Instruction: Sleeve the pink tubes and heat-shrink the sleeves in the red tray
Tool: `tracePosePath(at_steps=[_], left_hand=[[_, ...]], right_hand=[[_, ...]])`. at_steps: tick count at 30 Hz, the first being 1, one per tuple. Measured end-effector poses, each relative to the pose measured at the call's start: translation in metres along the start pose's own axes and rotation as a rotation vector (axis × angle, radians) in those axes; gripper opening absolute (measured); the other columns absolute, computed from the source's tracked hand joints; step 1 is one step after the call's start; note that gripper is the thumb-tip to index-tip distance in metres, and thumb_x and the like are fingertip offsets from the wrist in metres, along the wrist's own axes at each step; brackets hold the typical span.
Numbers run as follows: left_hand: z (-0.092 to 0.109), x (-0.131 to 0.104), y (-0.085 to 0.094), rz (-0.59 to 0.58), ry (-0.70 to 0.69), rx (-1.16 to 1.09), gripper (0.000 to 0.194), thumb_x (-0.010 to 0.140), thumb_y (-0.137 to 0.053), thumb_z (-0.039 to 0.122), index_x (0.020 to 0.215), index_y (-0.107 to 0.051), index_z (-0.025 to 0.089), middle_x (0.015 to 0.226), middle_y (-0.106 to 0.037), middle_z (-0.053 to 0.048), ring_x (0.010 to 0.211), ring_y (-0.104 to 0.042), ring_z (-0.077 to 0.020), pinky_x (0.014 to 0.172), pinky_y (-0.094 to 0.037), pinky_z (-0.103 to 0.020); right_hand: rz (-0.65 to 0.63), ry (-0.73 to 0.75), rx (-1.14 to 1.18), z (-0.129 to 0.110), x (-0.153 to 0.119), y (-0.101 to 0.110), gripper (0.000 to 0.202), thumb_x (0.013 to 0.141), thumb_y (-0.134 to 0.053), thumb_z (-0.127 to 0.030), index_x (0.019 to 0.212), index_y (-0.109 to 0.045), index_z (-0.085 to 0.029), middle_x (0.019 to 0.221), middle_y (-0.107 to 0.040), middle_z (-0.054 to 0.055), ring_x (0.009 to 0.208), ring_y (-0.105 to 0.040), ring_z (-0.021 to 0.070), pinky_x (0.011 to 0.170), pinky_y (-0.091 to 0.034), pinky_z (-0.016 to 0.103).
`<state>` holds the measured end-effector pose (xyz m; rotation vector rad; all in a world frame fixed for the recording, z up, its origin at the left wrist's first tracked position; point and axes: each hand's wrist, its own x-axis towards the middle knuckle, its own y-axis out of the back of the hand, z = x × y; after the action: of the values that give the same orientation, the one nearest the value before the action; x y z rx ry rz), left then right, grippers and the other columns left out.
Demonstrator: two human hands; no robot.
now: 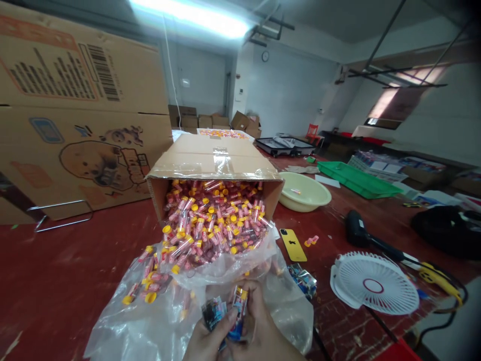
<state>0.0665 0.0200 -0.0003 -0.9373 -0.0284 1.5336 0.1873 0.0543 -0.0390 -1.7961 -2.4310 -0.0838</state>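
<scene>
In the head view my two hands are close together at the bottom middle, over a clear plastic sheet (128, 321). My left hand (205, 341) pinches several small printed plastic sleeves (214, 312), and its thumb presses against a capped tube (239, 303). My right hand (263, 323) grips this tube, which has a yellow cap and a printed sleeve around it. Just beyond, a cardboard box (214, 158) on its side spills many pink tubes with yellow caps (210, 225) onto the sheet. More printed sleeves (302, 280) lie right of my hands.
A large carton (82, 150) stands at left beside a metal wire frame (63, 213). On the red table (97, 260) to the right are a yellow phone (293, 244), a pale basin (306, 193), a white fan (374, 286), a black heat gun (356, 228) and a green tray (356, 180).
</scene>
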Motion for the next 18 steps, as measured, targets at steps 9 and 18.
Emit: tracePosePath(at_steps=[9, 18], left_hand=[[-0.001, 0.001, 0.003, -0.034, -0.027, -0.007, 0.046, 0.045, -0.089, 0.042, 0.074, -0.073, 0.01, 0.066, -0.073, -0.011, 0.062, -0.066, -0.0199, 0.058, -0.053, -0.025], [-0.015, -0.009, -0.005, 0.03, -0.07, 0.145, 0.06, 0.044, -0.082, 0.059, 0.087, -0.069, 0.019, 0.09, -0.074, -0.006, 0.088, -0.067, -0.0297, 0.061, -0.058, -0.033]], right_hand=[[-0.012, 0.01, 0.043, -0.007, 0.003, 0.004, 0.043, 0.057, -0.079, -0.034, 0.08, -0.043, -0.026, 0.078, -0.051, 0.0, 0.069, -0.054, 0.0172, 0.059, -0.048, 0.029], [0.215, -0.042, 0.19, -0.041, -0.041, 0.035, 0.036, 0.07, -0.072, -0.05, 0.08, -0.051, -0.021, 0.076, -0.058, 0.0, 0.073, -0.057, 0.0148, 0.07, -0.047, 0.029]])
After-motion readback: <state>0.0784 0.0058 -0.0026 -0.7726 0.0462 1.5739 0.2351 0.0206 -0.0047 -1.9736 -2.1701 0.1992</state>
